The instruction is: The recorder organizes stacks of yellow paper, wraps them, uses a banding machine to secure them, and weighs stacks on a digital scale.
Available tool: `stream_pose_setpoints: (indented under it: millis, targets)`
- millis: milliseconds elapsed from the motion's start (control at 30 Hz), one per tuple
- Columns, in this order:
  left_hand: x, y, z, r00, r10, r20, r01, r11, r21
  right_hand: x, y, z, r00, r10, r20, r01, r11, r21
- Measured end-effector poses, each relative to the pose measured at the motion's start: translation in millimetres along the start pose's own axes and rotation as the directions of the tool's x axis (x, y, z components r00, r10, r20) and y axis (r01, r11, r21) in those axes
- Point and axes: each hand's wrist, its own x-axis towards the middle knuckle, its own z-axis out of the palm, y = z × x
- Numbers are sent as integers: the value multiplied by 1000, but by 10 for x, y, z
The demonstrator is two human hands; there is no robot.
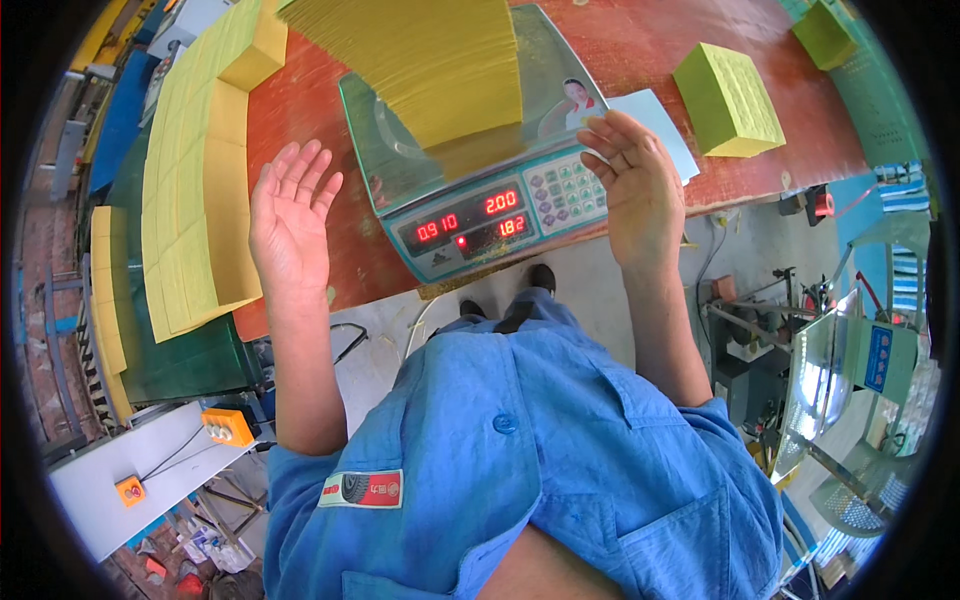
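A digital weighing scale (470, 225) with lit red digits and a keypad stands at the table's near edge. On its metal pan rests a tall stack of yellow paper sheets (430, 70), its edges slightly fanned. My left hand (293, 220) is raised left of the scale, palm up, fingers spread, holding nothing. Over the keypad's right end hovers my right hand (640, 190), also empty, its fingers loosely curled and apart. Neither hand touches the yellow stack.
Rows of yellow paper blocks (195, 190) line the left side of the red table (640, 50). A yellow-green paper block (728, 100) sits at the right, with another block (824, 35) beyond. An orange switch box (228, 427) is at lower left. Metal machinery (760, 340) stands at right.
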Motion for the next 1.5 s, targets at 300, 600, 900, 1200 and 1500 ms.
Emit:
stream_pose_setpoints:
  millis: [300, 600, 900, 1200, 1500]
  targets:
    - [20, 419, 920, 772, 635, 36, -587, 689, 424, 463, -170, -257, 986, 92, 139, -87, 995, -39]
    - [284, 847, 1514, 655, 476, 587, -742, 256, 620, 498, -233, -186, 926, 239, 292, -205, 968, -143]
    - [460, 907, 1527, 638, 476, 605, -760, 264, 594, 344, -139, -157, 924, 268, 272, -235, 961, -148]
    - [97, 837, 1696, 193, 688, 699, -862, -222, 456, 30, -197, 1, 941, 234, 243, -214, 971, -107]
    - [-746, -297, 1753, -6, 243, 970, -962, -267, 61, -95, -724, -19, 932, 301, 202, -336, 926, 170]
